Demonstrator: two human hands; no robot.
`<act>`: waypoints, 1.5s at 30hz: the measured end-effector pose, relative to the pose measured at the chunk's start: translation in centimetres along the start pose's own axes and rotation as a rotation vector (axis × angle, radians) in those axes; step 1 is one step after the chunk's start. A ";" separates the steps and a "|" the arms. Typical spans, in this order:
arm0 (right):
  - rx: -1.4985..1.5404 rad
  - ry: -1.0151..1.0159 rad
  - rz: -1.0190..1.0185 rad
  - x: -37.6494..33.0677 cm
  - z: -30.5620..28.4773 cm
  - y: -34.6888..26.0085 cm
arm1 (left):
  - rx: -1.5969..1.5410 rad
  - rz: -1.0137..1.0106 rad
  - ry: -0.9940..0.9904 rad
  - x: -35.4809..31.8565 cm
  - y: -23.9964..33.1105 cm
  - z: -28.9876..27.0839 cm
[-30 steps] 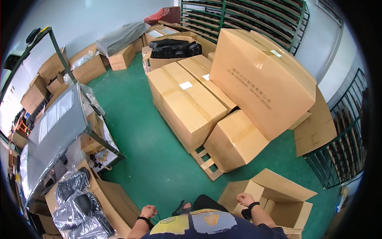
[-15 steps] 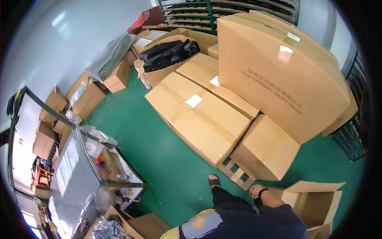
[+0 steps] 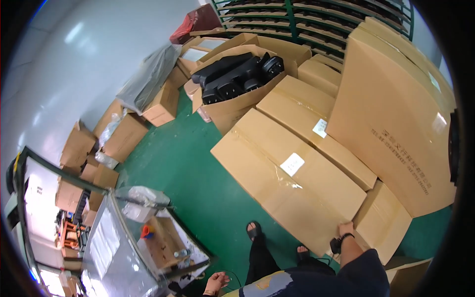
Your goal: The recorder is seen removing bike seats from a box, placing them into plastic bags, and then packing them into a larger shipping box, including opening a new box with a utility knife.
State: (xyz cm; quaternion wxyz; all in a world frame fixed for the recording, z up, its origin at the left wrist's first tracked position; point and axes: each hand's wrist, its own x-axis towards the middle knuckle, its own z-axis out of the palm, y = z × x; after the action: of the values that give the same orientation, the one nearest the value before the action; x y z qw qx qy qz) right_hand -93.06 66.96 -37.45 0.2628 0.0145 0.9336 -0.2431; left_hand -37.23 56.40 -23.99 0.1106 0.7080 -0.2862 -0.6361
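The box (image 3: 277, 183) is overlapped near one corner by the curled right hand (image 3: 346, 229). The left hand (image 3: 216, 282) is half-curled; neither grip can be told.

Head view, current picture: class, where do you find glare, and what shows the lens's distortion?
Head view: pale glare streaks the wall at upper left; head view: tape glints on the low carton and, brighter, on the tall carton at right; head view: the green rack has bowed shelf edges, and the picture's corners go black.
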 end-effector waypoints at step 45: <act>0.218 0.190 -0.095 18.2 -3.8 -3.9 | -0.335 0.527 0.761 33.3 25.4 -0.2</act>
State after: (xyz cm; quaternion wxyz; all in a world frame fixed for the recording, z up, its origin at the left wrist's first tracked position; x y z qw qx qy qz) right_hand -111.20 63.48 -41.92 0.1582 0.0216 0.9219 -0.3530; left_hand -42.86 17.60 -38.62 0.4770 0.7662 -0.2885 -0.3198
